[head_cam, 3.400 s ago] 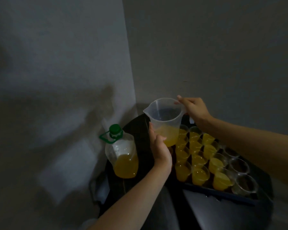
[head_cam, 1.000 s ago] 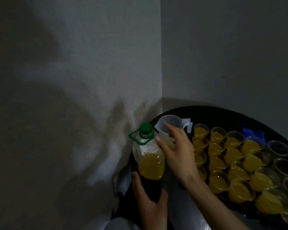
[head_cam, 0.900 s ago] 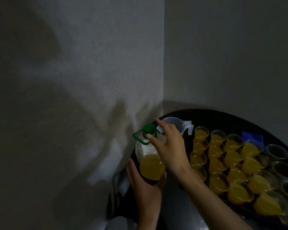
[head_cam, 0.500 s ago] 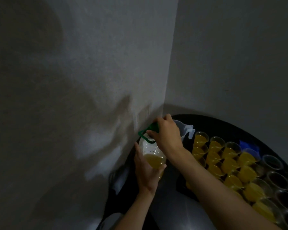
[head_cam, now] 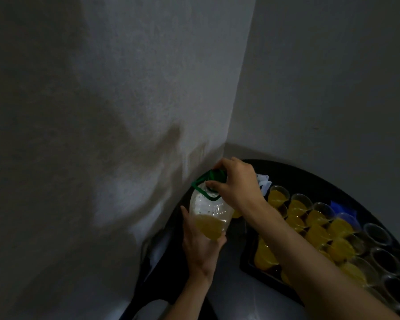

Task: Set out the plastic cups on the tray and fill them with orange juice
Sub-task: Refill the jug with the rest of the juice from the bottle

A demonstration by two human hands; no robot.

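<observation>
One wide-angle view from the person's head looks forward and down into a wall corner. It sits close above the dark worktop at lower right. The left hand and right hand reach in from the bottom edge, near the lens.

No readable text or label — not even on the bottle.

dark round table, cup tray, jug

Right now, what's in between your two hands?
The juice bottle: the left hand holds its base, the right hand grips its green cap. The head view shows it.
</observation>
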